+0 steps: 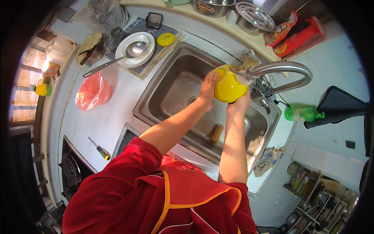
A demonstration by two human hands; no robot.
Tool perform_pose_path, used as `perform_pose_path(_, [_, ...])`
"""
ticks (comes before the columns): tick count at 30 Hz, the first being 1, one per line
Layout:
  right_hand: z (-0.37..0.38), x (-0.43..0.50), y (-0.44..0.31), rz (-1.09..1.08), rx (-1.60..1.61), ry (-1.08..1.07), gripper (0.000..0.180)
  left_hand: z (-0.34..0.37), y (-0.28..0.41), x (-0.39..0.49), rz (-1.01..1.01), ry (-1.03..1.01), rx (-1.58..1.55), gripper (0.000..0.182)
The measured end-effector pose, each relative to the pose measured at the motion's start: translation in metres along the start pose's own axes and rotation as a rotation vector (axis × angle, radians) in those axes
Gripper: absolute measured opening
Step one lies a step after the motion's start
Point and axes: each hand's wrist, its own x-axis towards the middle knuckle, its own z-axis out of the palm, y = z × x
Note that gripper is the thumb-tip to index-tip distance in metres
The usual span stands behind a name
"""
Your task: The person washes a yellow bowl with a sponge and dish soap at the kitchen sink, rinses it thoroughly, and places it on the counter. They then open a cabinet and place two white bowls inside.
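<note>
Between my two hands is a rounded yellow vessel (pixel 229 87), tilted close beneath the curved metal faucet (pixel 280 68) and above the steel sink (pixel 172 87). My left hand (pixel 208 91) grips its left side, thumb near the pale rim. Its lower right side rests against my right hand (pixel 239 103), whose fingers are mostly hidden behind it. The vessel's inside cannot be made out. A brown scrubber (pixel 215 133) lies on the sink floor, below the hands, near the drain (pixel 192 100).
Left of the sink are stacked white bowls (pixel 120 52) with a ladle (pixel 136 49), a yellow lid (pixel 166 39), a pink plastic bag (pixel 93 92) and a screwdriver (pixel 100 149). A green bottle (pixel 302 114) and a cloth (pixel 267 161) lie right. Pots (pixel 213 7) stand on the ledge.
</note>
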Motion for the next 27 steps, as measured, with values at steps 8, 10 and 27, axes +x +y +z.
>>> perform_pose_path(8, [0.003,-0.024,-0.011,-0.088,-0.296,-0.107,0.048,-0.004,0.019,-0.001,-0.473,-0.214,-0.357,0.063])
perform_pose_path(10, [0.000,-0.029,-0.014,-0.175,-0.453,-0.254,0.049,-0.003,0.021,-0.001,-0.594,-0.205,-0.404,0.063])
perform_pose_path(27, [-0.021,-0.005,-0.002,-0.296,-0.811,-0.277,0.050,-0.005,0.020,0.010,-0.484,-0.234,0.005,0.066])
